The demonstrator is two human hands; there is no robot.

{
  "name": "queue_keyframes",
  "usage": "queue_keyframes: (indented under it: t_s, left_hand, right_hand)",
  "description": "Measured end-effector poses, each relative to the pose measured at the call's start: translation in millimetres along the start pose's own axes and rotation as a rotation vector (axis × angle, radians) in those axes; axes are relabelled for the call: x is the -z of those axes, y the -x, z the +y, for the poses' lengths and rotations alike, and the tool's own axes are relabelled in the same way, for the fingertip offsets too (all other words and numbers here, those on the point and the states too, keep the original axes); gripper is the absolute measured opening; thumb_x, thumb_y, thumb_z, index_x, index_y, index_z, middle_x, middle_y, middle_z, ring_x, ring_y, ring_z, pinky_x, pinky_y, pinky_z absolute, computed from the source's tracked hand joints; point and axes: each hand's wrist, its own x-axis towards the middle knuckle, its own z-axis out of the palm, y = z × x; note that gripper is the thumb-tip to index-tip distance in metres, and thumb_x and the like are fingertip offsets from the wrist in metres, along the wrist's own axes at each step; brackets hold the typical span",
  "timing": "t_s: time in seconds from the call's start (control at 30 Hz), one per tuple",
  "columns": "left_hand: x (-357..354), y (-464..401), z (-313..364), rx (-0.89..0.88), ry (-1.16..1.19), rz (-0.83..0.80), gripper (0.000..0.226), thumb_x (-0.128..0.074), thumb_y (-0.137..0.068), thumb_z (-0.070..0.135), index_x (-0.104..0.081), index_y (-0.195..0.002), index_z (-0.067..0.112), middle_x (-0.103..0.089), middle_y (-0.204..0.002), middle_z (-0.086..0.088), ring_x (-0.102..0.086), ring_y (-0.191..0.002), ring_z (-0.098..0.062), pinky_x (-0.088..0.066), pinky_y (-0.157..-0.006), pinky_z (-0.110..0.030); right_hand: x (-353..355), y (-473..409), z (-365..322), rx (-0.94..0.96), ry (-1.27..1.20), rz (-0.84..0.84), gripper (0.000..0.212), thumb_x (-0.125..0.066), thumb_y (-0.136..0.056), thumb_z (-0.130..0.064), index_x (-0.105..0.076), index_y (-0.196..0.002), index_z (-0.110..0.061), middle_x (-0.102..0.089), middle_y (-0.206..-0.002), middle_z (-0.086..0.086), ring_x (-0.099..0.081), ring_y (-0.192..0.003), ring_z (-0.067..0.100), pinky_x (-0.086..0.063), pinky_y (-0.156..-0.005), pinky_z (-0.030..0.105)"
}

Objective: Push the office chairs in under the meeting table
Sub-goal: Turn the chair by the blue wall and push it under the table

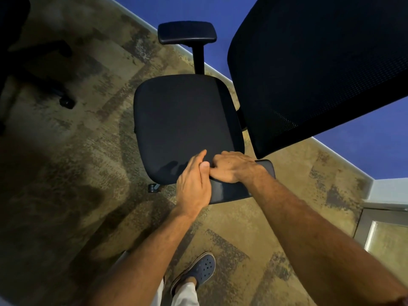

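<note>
Nearest to us, a blue perforated clog (199, 269) stands on mottled tan and brown carpet (92, 164). To the right, a pale door frame (375, 219) with a glass panel meets the floor. Both our bare forearms reach forward over the carpet to the near armrest (234, 191) of a black office chair (183, 127). Our left hand (194, 184) lies flat, fingers straight and loose, along the armrest's left end, gripping nothing that we can see. Our right hand (234, 166) curls closed over the top of the armrest pad, touching the left hand's thumb. The chair stands on the carpet near the wall: its padded seat is dark and smooth, its far armrest (187, 33) rises on a post, and its mesh back (318, 62) tilts up at the right. One caster (152, 187) peeks out under the seat. Beyond runs a pale baseboard (223, 76) under a blue wall (183, 9). At far left, another chair's dark base (57, 93) sits in shadow.
</note>
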Motion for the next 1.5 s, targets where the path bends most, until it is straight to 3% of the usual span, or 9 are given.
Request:
queue_keyframes:
  t_s: [0.37, 0.53, 0.63, 0.7, 0.77, 0.9, 1.17, 1.33, 1.5]
  left_hand:
    - [-33.5, -15.8, -68.2, 0.035, -0.071, -0.075, 0.074, -0.013, -0.103, 0.061, -0.051, -0.147, 0.014, -0.059, -0.143, -0.005, -0.056, -0.129, -0.021, -0.046, -0.103, -0.037]
    - [-28.3, -17.4, -68.7, 0.004, -0.085, -0.107, 0.070, -0.015, -0.105, 0.059, -0.046, -0.151, 0.016, -0.056, -0.147, -0.004, -0.053, -0.132, -0.019, -0.041, -0.104, -0.030]
    - [-17.4, -15.4, -50.0, 0.010, -0.099, -0.144, 0.064, -0.022, -0.105, 0.054, -0.040, -0.154, 0.018, -0.050, -0.153, -0.006, -0.046, -0.139, -0.021, -0.041, -0.109, -0.039]
    - [-4.3, -11.4, -37.4, -0.023, -0.126, -0.124, 0.064, -0.025, -0.106, 0.055, -0.040, -0.153, 0.016, -0.047, -0.154, -0.007, -0.038, -0.145, -0.022, -0.036, -0.116, -0.043]
    - [26.2, -10.9, 13.8, -0.084, -0.151, -0.100, 0.069, -0.024, -0.105, 0.060, -0.042, -0.153, 0.014, -0.046, -0.155, -0.005, -0.035, -0.147, -0.020, -0.031, -0.119, -0.041]
    - [64.9, -6.6, 84.0, -0.074, -0.093, -0.029, 0.073, -0.024, -0.102, 0.066, -0.042, -0.153, 0.017, -0.044, -0.156, 0.004, -0.030, -0.148, -0.010, -0.030, -0.119, -0.036]
    - [94.3, -21.9, 299.5, -0.184, 0.098, -0.086, 0.063, -0.035, -0.103, 0.059, -0.039, -0.154, 0.022, -0.042, -0.157, 0.004, -0.037, -0.144, -0.012, -0.031, -0.112, -0.026]
    - [54.2, -58.1, 378.3, -0.201, 0.150, -0.149, 0.054, -0.041, -0.105, 0.049, -0.035, -0.155, 0.031, -0.037, -0.159, 0.012, -0.033, -0.145, -0.005, -0.029, -0.115, -0.028]
    - [-4.3, -116.8, 416.1, -0.153, 0.103, -0.120, 0.056, -0.043, -0.104, 0.050, -0.032, -0.157, 0.031, -0.035, -0.161, 0.012, -0.030, -0.147, -0.006, -0.030, -0.120, -0.036]
  right_hand:
    - [-59.0, -64.1, 14.3, -0.012, -0.044, 0.034, 0.044, -0.034, -0.090, -0.060, -0.059, -0.086, -0.025, -0.061, -0.087, 0.003, -0.057, -0.082, 0.024, -0.043, -0.075, 0.038]
    - [-57.3, -53.6, 13.5, 0.032, -0.015, 0.159, 0.047, -0.035, -0.094, -0.055, -0.062, -0.077, -0.021, -0.063, -0.079, 0.004, -0.062, -0.079, 0.028, -0.042, -0.071, 0.037]
    - [-51.0, -28.4, 13.0, 0.039, -0.056, 0.217, 0.052, -0.032, -0.100, -0.056, -0.067, -0.097, -0.019, -0.070, -0.098, 0.010, -0.065, -0.092, 0.033, -0.042, -0.074, 0.039]
    - [-42.0, -7.7, 7.0, 0.061, -0.095, 0.215, 0.055, -0.028, -0.101, -0.059, -0.065, -0.116, -0.021, -0.069, -0.119, 0.009, -0.060, -0.117, 0.032, -0.044, -0.091, 0.043]
    - [-1.5, 38.3, 6.3, 0.078, -0.057, 0.255, 0.069, -0.020, -0.099, -0.065, -0.055, -0.139, -0.023, -0.059, -0.142, 0.004, -0.038, -0.144, 0.026, -0.032, -0.112, 0.047]
    - [71.0, 107.2, 5.2, 0.142, -0.030, 0.348, 0.090, -0.005, -0.089, -0.075, -0.039, -0.154, -0.024, -0.046, -0.156, -0.002, -0.017, -0.154, 0.020, -0.016, -0.122, 0.048]
    - [277.2, 266.8, 68.7, 0.110, 0.131, 0.726, 0.092, -0.008, -0.090, -0.081, -0.048, -0.149, -0.024, -0.053, -0.152, -0.001, -0.023, -0.153, 0.023, -0.023, -0.120, 0.052]
    - [361.1, 281.2, 142.3, 0.097, 0.056, 0.883, 0.079, -0.020, -0.092, -0.072, -0.054, -0.144, -0.023, -0.054, -0.150, -0.003, -0.020, -0.154, 0.021, -0.018, -0.121, 0.052]
    - [415.9, 226.5, 214.3, 0.198, 0.112, 0.820, 0.079, -0.022, -0.092, -0.073, -0.052, -0.146, -0.023, -0.051, -0.153, -0.006, -0.018, -0.155, 0.020, -0.020, -0.121, 0.054]
